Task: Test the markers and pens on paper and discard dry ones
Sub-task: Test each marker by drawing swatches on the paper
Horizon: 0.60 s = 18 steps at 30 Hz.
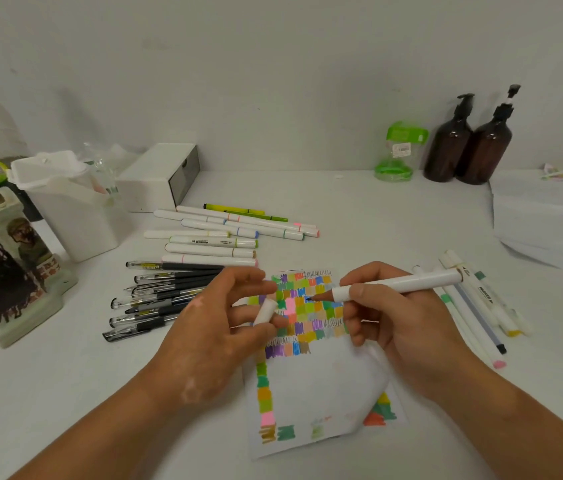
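My right hand (pixel 394 317) grips a white marker (pixel 401 283), uncapped, its dark tip pointing left just above the test paper (pixel 321 386). The paper is covered with several coloured scribble patches. My left hand (pixel 211 327) pinches the marker's white cap (pixel 266 311) between its fingers, left of the tip. A row of white markers (pixel 224 237) lies behind the paper on the left, with a bundle of black pens (pixel 155 299) in front of them. More white markers (pixel 477 306) lie to the right of my right hand.
A white bin (pixel 65 209) and a white box (pixel 159 178) stand at the back left, with a printed holder (pixel 6 268) at the far left. Two brown pump bottles (pixel 467 147) and a green container (pixel 397 154) stand at the back wall. A paper stack (pixel 550 223) sits at right.
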Available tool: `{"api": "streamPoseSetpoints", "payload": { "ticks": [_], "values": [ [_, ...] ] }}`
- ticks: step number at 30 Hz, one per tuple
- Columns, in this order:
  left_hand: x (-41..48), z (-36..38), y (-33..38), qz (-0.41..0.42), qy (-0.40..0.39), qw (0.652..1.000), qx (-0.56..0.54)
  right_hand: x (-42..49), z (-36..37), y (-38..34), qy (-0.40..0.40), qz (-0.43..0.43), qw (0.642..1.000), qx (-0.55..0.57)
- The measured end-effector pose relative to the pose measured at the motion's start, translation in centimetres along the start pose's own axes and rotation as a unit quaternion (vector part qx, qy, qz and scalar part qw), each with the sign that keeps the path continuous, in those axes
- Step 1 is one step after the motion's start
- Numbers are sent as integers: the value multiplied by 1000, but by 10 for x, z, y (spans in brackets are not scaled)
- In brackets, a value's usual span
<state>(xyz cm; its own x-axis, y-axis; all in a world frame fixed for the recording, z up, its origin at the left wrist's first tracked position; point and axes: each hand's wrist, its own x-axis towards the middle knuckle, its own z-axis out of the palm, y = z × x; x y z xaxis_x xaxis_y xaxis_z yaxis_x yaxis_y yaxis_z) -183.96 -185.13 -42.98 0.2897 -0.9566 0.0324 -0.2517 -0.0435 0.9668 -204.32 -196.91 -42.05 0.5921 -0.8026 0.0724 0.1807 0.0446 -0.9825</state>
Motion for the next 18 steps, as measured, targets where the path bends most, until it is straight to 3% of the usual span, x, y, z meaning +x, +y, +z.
{"api": "streamPoseSetpoints", "payload": {
  "ticks": [7,18],
  "values": [
    [0,-1,4,12,15,1000,-9,-2,0,-2,-22,-25,999,-7],
    [-5,5,4,36,-33,999,-10,-10,13,-3,-61,-9,993,-99]
  ]
}}
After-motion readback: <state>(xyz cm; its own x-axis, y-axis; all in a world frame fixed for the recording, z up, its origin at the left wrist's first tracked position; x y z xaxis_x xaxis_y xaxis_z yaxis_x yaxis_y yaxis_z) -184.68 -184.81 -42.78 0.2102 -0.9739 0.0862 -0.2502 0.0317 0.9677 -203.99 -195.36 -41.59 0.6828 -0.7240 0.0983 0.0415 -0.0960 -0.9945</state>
